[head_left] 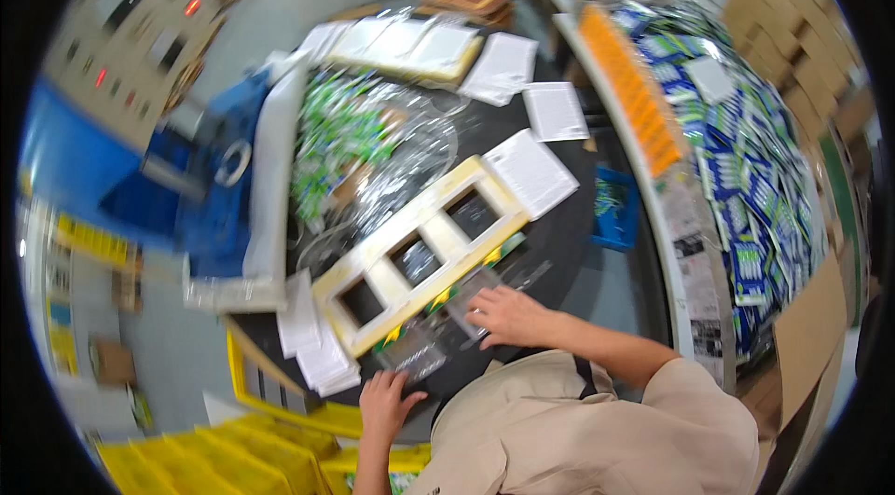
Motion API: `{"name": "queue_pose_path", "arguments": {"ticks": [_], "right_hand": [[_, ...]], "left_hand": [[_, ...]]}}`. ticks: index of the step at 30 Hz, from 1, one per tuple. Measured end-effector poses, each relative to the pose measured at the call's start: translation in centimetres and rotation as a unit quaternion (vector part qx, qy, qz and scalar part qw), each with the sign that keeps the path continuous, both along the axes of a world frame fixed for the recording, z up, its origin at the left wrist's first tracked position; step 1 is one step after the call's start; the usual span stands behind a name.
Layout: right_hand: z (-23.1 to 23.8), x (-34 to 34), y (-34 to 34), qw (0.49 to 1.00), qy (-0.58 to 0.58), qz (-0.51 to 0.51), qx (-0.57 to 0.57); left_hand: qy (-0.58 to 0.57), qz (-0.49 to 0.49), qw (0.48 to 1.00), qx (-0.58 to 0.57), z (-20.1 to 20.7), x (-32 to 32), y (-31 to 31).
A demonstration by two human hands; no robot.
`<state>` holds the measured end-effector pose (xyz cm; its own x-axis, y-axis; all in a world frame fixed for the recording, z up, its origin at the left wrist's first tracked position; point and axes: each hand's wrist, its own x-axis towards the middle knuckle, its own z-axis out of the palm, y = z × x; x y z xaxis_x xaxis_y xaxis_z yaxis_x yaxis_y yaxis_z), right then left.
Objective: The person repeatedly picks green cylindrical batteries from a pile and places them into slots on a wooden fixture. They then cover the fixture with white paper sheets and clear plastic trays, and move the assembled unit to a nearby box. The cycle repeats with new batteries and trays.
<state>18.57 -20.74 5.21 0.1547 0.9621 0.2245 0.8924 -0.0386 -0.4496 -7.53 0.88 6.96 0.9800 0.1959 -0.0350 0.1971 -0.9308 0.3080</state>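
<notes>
Clear plastic sleeve (469,301) under right hand (503,316), beside wooden frame (419,253)

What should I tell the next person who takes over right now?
Left hand: flat on the dark table at its near edge, by the stack of white leaflets.
Right hand: fingers spread on a clear plastic sleeve, holding nothing.
The pale wooden frame with three openings lies just beyond both hands; all three look empty.
More leaflets and green packets lie farther back.

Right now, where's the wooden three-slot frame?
Head view, centre: the wooden frame lies diagonally on the dark table, just beyond the right hand, beside a white leaflet.
</notes>
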Motion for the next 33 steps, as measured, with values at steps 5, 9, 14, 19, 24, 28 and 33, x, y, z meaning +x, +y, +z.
{"name": "queue_pose_path", "arguments": {"ticks": [5, 9, 14, 19, 24, 28, 33], "right_hand": [[-1.0, 1.8, 3.7, 0.964, -0.043, 0.172, -0.198], [-1.4, 2.8, 3.9, 0.951, 0.016, 0.19, -0.242], [-1.7, 4.2, 3.5, 0.95, 0.104, 0.192, -0.222], [-1.4, 3.9, 2.9, 0.954, 0.063, 0.176, -0.233], [2.6, 0.9, 0.4, 0.985, -0.09, 0.134, -0.066], [8.2, 1.1, -0.5, 0.998, 0.026, 0.052, 0.014], [6.0, 3.2, 7.6, 0.984, -0.128, 0.0, 0.122]], "left_hand": [[-0.002, -0.029, 1.0, -0.008, -2.4, 0.7, 0.0], [0.029, -0.056, 0.998, -0.009, -2.4, 2.3, 1.2], [0.069, -0.084, 0.992, -0.057, -2.3, 2.9, 2.0], [0.06, -0.099, 0.993, 0.007, -1.2, 2.9, 1.3], [-0.096, -0.075, 0.991, 0.058, 2.9, 2.0, -1.9], [-0.202, -0.012, 0.979, -0.009, 6.5, 1.3, -2.6], [-0.135, 0.013, 0.981, 0.135, 3.2, 4.8, 3.9]]}}
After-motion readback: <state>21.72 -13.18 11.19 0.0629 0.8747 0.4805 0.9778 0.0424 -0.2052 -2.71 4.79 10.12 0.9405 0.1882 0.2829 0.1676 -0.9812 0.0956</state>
